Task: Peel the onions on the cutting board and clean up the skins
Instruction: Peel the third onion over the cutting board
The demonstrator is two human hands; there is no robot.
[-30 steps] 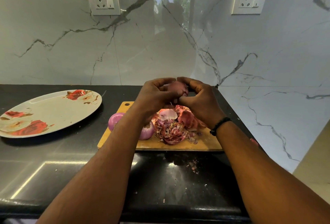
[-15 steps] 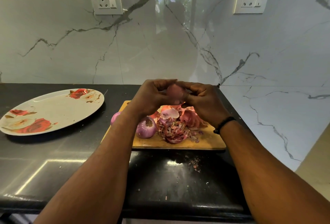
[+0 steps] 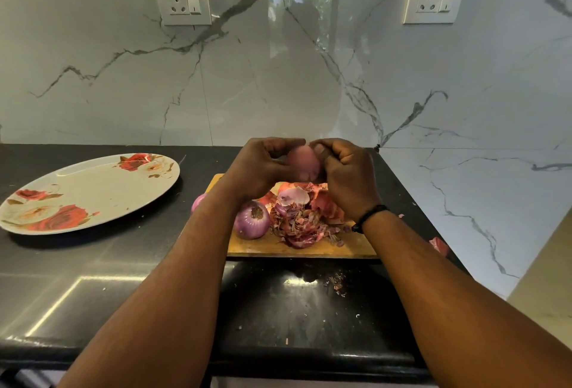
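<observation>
Head view: left hand (image 3: 260,171), right hand (image 3: 346,171) both grasping onion (image 3: 303,163) above skins (image 3: 305,217).

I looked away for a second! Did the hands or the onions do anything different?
Hardly anything. Both hands, left and right, kept gripping the same onion above the cutting board, only turning it slightly. The skin pile, the peeled onion and the plate stayed put.

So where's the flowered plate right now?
The flowered plate sits on the black counter at the left of the head view, apart from the cutting board to its right.
</observation>
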